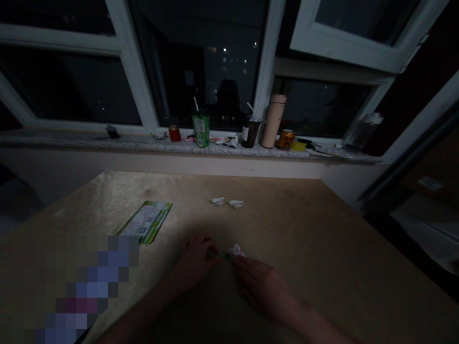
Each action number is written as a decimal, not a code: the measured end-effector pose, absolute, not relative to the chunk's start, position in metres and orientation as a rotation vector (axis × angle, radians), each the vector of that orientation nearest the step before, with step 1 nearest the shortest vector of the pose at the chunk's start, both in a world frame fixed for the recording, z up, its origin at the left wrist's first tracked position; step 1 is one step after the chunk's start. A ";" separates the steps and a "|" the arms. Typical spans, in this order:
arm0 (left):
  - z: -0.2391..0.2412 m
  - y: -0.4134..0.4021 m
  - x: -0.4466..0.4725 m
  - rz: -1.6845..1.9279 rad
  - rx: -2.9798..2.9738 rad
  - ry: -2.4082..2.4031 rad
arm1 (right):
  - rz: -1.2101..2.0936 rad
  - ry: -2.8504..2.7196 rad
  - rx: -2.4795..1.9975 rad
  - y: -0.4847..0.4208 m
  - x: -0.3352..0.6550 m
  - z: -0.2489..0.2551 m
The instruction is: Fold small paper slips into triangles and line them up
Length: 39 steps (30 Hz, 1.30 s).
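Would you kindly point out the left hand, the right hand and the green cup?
Left hand (198,258): head view, back of the hand.
Right hand (261,281): head view, back of the hand.
Green cup (202,129): head view, its side.

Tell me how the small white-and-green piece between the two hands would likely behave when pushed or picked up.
The small white-and-green piece is probably light, being small beside the right hand. Its pointed, angular outline suggests sliding rather than rolling. It looks like a wrapper, so it may crumple when pinched, though the dim picture leaves that unsure.
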<state>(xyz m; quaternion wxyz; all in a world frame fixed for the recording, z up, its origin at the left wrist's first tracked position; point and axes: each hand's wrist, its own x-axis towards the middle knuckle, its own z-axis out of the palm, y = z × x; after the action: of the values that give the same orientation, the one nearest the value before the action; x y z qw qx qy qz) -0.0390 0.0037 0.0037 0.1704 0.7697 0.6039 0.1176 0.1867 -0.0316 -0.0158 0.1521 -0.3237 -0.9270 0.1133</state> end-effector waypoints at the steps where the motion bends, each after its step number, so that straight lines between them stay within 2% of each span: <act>1: 0.003 0.004 -0.039 0.340 2.185 1.716 | 0.325 -2.673 -0.922 -0.031 0.186 -0.014; 39: 0.010 -0.003 -0.031 0.540 1.975 1.567 | 0.373 -2.679 -0.887 -0.030 0.187 -0.014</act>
<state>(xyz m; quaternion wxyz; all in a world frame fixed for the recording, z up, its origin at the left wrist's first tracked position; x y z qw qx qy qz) -0.0314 -0.0031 0.0095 0.2779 0.7358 0.5838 0.2012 0.1875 -0.0302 -0.0139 0.1472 -0.3082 -0.9309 0.1296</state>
